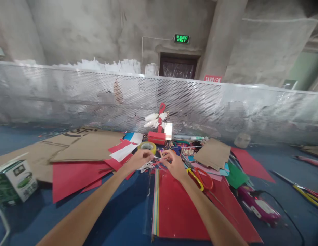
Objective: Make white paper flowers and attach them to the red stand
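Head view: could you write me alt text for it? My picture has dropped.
A person's left hand and right hand meet over a cluttered blue table, seemingly pinching a thin white strip. A roll of tape sits just beyond the left hand; red paper lies under the right forearm, near scissors. Cardboard lies to the left.

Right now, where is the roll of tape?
In the head view, the yellowish roll of tape lies just left of centre, immediately beyond the left hand and in front of the red block.
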Demonstrator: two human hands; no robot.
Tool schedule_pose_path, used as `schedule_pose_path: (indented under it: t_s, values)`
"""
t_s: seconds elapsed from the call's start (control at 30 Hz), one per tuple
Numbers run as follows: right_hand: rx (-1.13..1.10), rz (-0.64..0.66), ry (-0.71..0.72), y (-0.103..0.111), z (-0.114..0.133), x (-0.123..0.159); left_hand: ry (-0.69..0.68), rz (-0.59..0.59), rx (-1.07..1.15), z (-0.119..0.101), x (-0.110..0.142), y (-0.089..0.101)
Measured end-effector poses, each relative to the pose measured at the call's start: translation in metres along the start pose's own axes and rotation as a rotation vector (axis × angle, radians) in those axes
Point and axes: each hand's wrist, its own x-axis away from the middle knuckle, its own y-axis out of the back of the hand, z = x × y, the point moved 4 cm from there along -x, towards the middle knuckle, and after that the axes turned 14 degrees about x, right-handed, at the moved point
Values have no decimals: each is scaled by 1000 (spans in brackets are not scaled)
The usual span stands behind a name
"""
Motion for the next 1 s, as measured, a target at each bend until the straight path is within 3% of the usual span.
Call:
schedule_pose_path:
  t_s: [0.33,0.53,0.8,1.0]
  values:
    - [153,39,26,-5,-4,-5,-11,39,36,-2,1,-5]
    - [212,59,135,-11,-1,-6,12,46,41,0,2,-2]
    - [164,63,115,-11,4,-8,70,61,46,-1,3,4]
    - [314,46,113,-13,2,-10,67,104,9,-5,4,2]
